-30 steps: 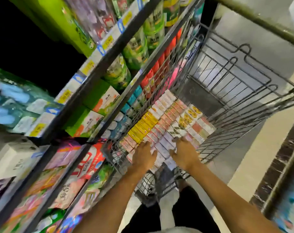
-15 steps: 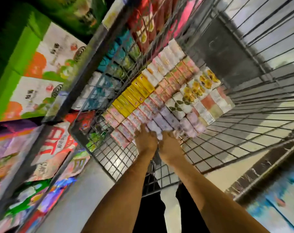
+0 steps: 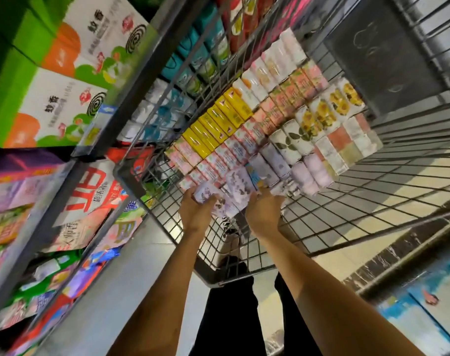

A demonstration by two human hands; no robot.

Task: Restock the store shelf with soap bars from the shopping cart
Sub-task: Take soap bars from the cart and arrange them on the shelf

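Note:
The wire shopping cart (image 3: 347, 206) holds rows of boxed soap bars: yellow ones (image 3: 216, 124), pink ones (image 3: 278, 98), sunflower-printed ones (image 3: 329, 106) and lilac ones (image 3: 267, 165). Both my hands are down at the near end of the rows. My left hand (image 3: 195, 211) grips a lilac soap box (image 3: 206, 194). My right hand (image 3: 263, 214) holds the other side of a small stack of lilac soap boxes (image 3: 238, 191), lifted slightly between the two hands. My fingers are mostly hidden behind the boxes.
The store shelf (image 3: 131, 80) runs along the left, close against the cart. It carries green and orange mosquito-coil boxes (image 3: 64, 80), teal and white packs (image 3: 162, 109) and red detergent bags (image 3: 90, 196) lower down. A tiled floor (image 3: 111, 304) lies below.
The view dropped closer to the cart. My hands came together from resting apart on the boxes and have taken hold of a few lilac soap boxes, raising them a little.

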